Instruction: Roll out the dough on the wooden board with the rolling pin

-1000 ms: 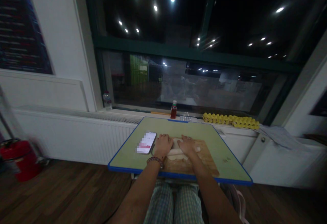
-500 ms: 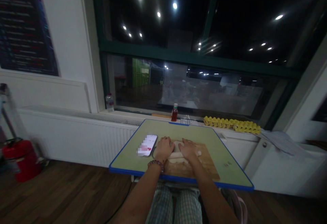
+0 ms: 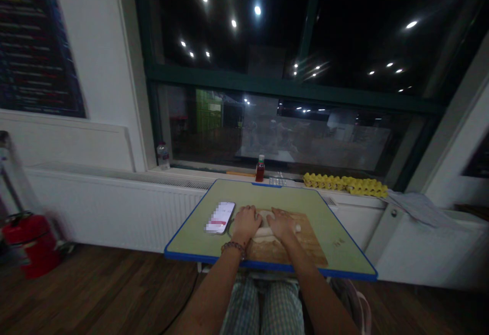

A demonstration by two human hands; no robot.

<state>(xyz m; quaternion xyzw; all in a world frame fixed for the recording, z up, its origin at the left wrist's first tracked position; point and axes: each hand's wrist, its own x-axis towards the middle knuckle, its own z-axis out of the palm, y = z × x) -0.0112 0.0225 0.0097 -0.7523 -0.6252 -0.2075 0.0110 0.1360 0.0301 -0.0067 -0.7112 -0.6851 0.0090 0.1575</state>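
On a wooden board, my left hand and my right hand lie palms down, side by side. Under and between them runs a pale rolling-pin-shaped cylinder, whose far end shows past my right hand. A flat, pale sheet that looks like dough shows around it, partly covered. My fingers stretch forward over the cylinder rather than wrapping around it, the right ones spread a little. What lies under my palms is hidden. To the left of my left hand is a phone with a lit screen.
The board lies on a green, blue-edged table. Behind it, on the sill, stand a bottle of dark red liquid and yellow egg cartons. A clear bottle stands farther left. A red fire extinguisher is on the floor.
The view has shifted slightly. Both hands stay over the cylinder in almost the same place, with hardly any visible movement.
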